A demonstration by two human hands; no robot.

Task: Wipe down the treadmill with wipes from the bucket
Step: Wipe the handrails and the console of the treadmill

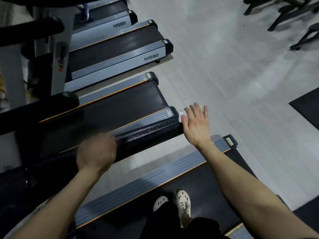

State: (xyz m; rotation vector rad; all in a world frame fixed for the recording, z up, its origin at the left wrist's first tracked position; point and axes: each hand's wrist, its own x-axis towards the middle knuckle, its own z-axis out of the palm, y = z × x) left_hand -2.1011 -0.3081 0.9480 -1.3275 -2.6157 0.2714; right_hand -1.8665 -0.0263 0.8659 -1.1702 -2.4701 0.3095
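- While the person stood on the treadmill [146, 180], both white shoes [183, 202] rested on its black belt [215, 183].
- The left hand [96, 152] was clenched around the black handrail [148, 133], with the fingers curled over its top, partway along the rail.
- The right hand [196, 125] lay flat against the far end of the handrail, with the fingers straight and slightly spread. It grasped nothing and pressed the wipe [180, 115] against the rail end.
- The wipe was white and crumpled, and was trapped between the palm and the handrail end. Its edges showed beside the thumb and past the fingertips.
- The two hands were well apart on the same rail.
- A second treadmill [120, 104] lay parallel just beyond the handrail. Two more stood behind it, each marked MS80 on the side rail.
- The floor [224, 66] was pale grey. A dark mat [309, 107] lay at the right edge.
- Black chair legs [284, 14] stood at the upper right.
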